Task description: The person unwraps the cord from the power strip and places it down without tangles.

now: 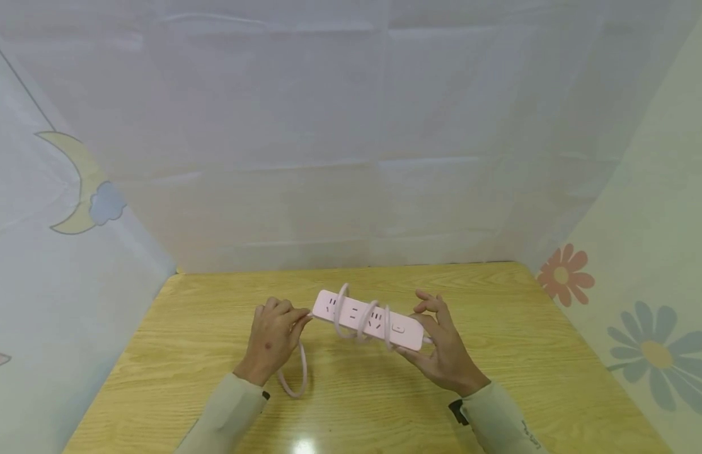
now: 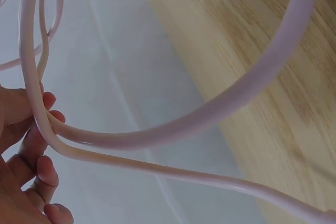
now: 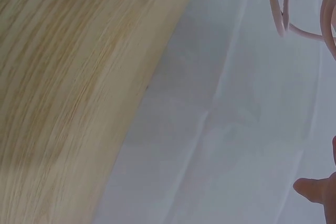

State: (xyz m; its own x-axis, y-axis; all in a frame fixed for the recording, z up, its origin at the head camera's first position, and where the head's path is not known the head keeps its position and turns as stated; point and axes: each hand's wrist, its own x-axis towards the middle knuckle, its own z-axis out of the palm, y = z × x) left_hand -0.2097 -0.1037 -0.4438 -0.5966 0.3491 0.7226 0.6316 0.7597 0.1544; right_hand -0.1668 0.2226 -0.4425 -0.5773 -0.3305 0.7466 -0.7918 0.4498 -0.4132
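One pink power strip [image 1: 353,312], in the head view, is grasped at its switch end by the right hand [image 1: 444,350]; by its opposite end the left hand [image 1: 271,337] pinches the cord [image 1: 304,372], which winds round the strip and loops below that grip, a wooden table [image 1: 385,397] beneath. Left wrist: cord curves away from the pinching fingers [image 2: 32,142]. Right wrist: cord loops show above the fingertips [image 3: 312,188], apart from them
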